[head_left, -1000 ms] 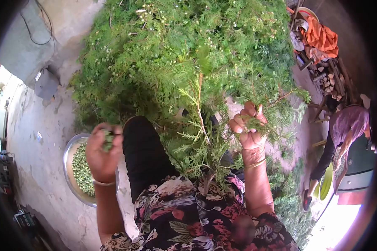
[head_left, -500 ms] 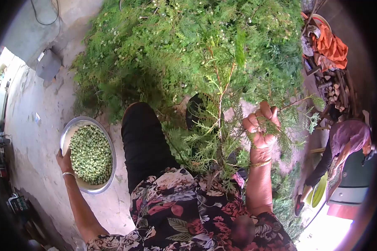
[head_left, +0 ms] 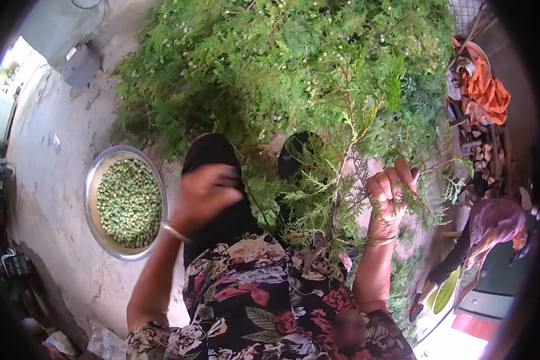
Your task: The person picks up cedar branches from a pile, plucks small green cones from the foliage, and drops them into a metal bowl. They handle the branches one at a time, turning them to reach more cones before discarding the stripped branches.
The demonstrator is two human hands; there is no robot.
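My right hand [head_left: 393,189] is closed around a leafy green conifer branch [head_left: 342,174], whose reddish stem rises in front of my lap. Over my left thigh, my left hand [head_left: 209,195] is smeared by motion, so its fingers cannot be made out clearly. Left of my leg, a round metal basin [head_left: 92,225] stands on the floor, holding many small pale green cones [head_left: 132,204]. Beyond my knees lies a large heap of cut conifer branches [head_left: 270,78] with small pale cones among the leaves.
At the right, another person [head_left: 495,222] in a purple top bends over near a yellow-green basin [head_left: 445,294]. Stacked firewood [head_left: 483,153] and an orange cloth [head_left: 485,90] lie behind. A grey object [head_left: 81,66] rests on the concrete floor at the upper left.
My left hand has left the basin's rim and moved right, over my thigh. My right hand still grips the branch. The whole view has shifted slightly.
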